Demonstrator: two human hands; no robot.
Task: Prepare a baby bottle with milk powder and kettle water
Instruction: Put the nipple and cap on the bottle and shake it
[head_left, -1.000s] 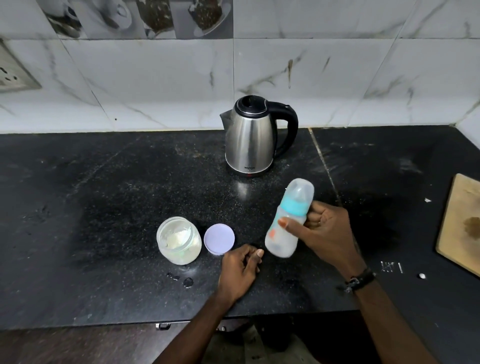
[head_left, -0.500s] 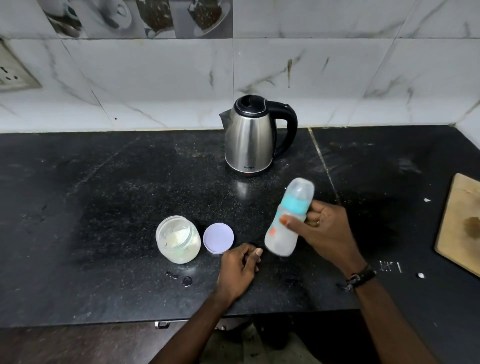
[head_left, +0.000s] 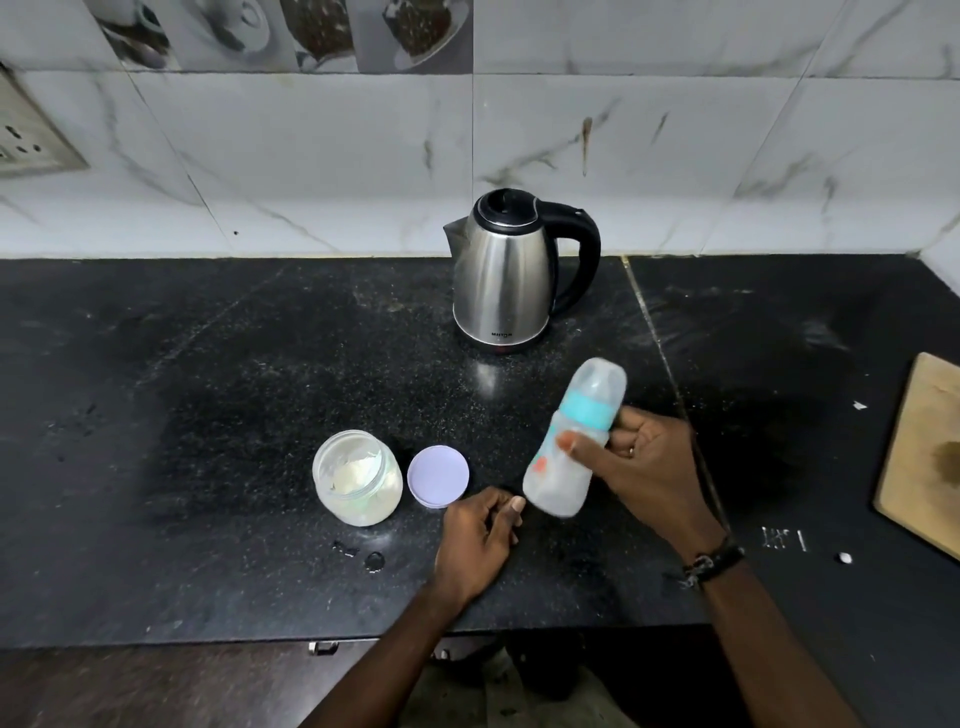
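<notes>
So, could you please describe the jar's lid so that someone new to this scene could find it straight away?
Start at the steel kettle at the back of the black counter and come toward the front edge. There an open jar of white powder stands, and the lid lies flat just to its right. It is the only pale lilac disc.

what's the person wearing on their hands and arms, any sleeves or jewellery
No sleeves show: both forearms are bare. The right hand has a thin ring on one finger and a dark band with a metal clasp at the wrist. The left hand wears nothing visible.
</notes>
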